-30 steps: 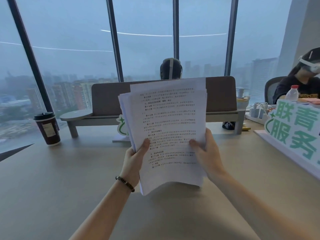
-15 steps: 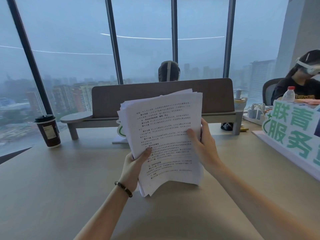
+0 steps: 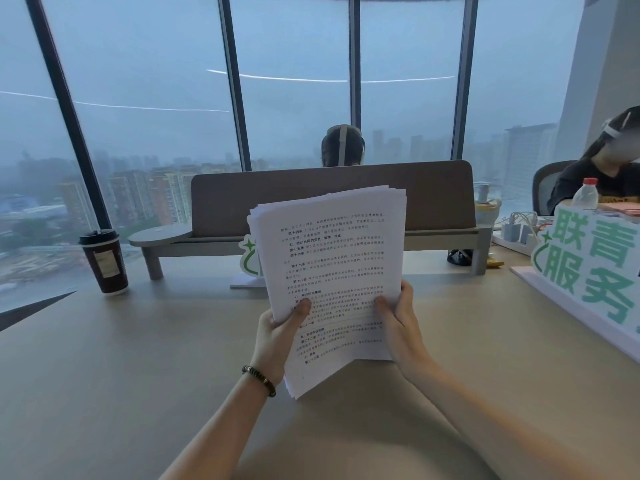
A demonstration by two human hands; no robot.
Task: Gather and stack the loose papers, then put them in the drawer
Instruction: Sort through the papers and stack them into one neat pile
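The stack of papers (image 3: 332,271) is held upright above the table (image 3: 138,358), long axis vertical, both grips clamped low: left hand (image 3: 277,337), right hand (image 3: 398,327).

Two hands hold up a stack of papers (image 3: 332,271) with black print on the top page. The left hand (image 3: 277,337) grips the left edge, with its thumb on the front. A bead bracelet (image 3: 259,380) is on that wrist. The right hand (image 3: 401,323) grips the right edge, thumb on the front too. The stack's bottom corner touches the tan tabletop (image 3: 104,375). A dark coffee cup (image 3: 105,261) with a lid stands far to the left. A white sign (image 3: 588,268) with big green letters stands on the right. Behind the papers is a brown divider (image 3: 433,195), then tall windows (image 3: 156,98).
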